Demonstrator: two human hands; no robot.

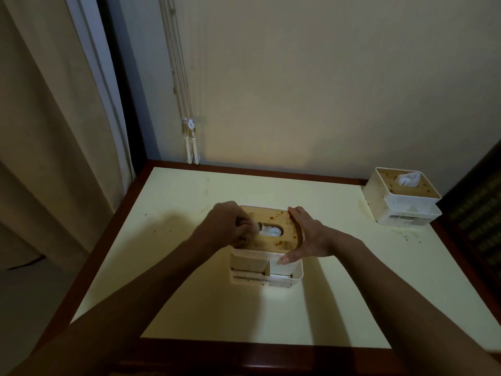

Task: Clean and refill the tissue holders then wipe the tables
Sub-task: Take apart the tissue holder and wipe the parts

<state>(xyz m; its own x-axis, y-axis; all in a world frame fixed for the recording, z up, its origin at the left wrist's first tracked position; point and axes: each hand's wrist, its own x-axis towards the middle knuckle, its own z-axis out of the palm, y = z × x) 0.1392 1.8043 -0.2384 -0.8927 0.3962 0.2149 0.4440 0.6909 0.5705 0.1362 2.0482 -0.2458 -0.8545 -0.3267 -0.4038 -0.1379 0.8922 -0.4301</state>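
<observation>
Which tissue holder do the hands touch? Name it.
The near tissue holder at the table's middle: the left hand and right hand are on its wooden lid. The far tissue holder sits untouched by the wall.

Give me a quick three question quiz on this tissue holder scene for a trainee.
1. True or false: the right hand rests against the near holder.
2. Where is the far holder? A) far right of the table B) on the floor
3. What is the left hand doing at the lid slot?

Key: 1 true; 2 A; 3 its curled fingers reach for the tissue.
</observation>
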